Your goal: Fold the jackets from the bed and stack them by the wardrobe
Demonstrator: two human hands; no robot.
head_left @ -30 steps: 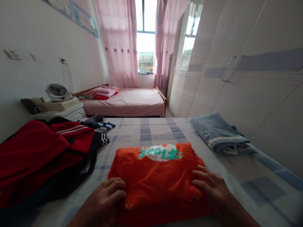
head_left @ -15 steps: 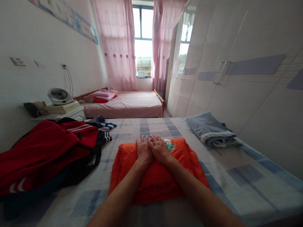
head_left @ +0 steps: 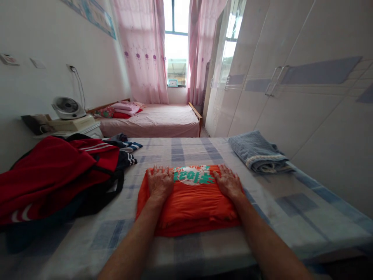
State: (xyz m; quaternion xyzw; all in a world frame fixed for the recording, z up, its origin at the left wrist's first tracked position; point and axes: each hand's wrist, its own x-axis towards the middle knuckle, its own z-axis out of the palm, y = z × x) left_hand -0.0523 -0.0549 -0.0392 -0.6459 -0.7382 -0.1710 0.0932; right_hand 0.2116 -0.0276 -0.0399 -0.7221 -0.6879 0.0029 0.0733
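Observation:
An orange folded shirt (head_left: 192, 206) with a white and green print lies on the checked bedsheet in front of me. My left hand (head_left: 160, 182) rests flat on its left far corner, fingers spread. On the right far corner lies my right hand (head_left: 229, 182), also flat with the fingers apart. Between the hands the print shows, and the cloth has small creases. Neither hand grips the fabric; both press on its top.
Red and dark clothes (head_left: 58, 171) are heaped on the left of the bed. Folded blue-grey jeans (head_left: 259, 151) lie to the right. Beyond are a pink-covered bed (head_left: 163, 120) and, at left, a small fan (head_left: 68, 107). A white wardrobe (head_left: 291, 97) lines the right side.
My hands have parted from the middle of the shirt and slid out to its two sides. The print is uncovered. The view has tilted slightly down.

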